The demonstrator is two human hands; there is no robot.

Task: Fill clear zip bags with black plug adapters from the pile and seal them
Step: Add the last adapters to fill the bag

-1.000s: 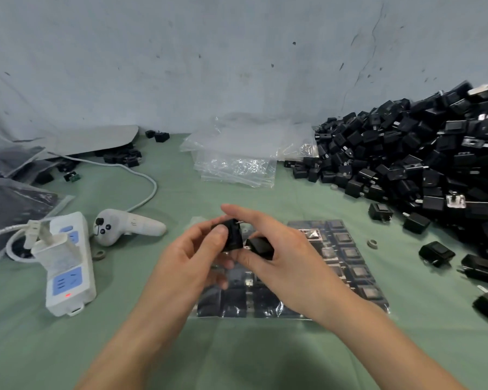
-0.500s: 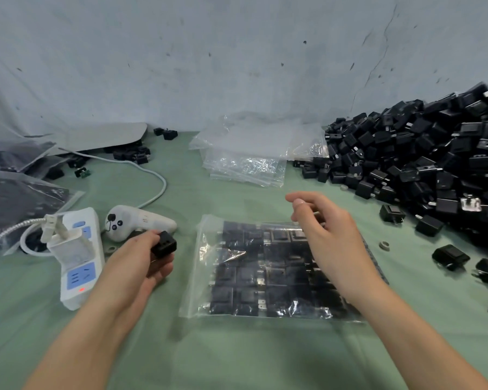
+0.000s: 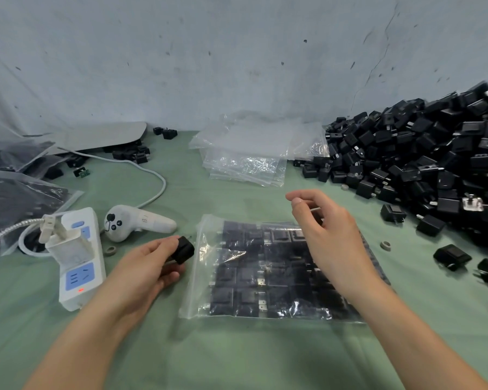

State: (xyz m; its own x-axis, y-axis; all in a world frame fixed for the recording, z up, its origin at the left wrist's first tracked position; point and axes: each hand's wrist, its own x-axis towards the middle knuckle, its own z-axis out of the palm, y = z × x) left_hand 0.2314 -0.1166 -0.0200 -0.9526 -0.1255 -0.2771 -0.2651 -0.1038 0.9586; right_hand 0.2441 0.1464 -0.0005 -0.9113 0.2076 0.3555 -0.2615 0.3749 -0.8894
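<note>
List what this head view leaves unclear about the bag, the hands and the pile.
- Zip bag: in the head view, the right hand and forearm cover its right side; whether the zip is sealed is unreadable.
- Right hand: the fingertips curl together; whether they pinch anything is unclear.
- Adapter in the left hand: the fingers hide its prongs.
- Pile: cut off by the right edge.

Faint handwritten mark, apparently "13", on the handle of the white controller (image 3: 141, 222) lying on the green desk (image 3: 237, 361) — the only lettering that can be read here.
</note>
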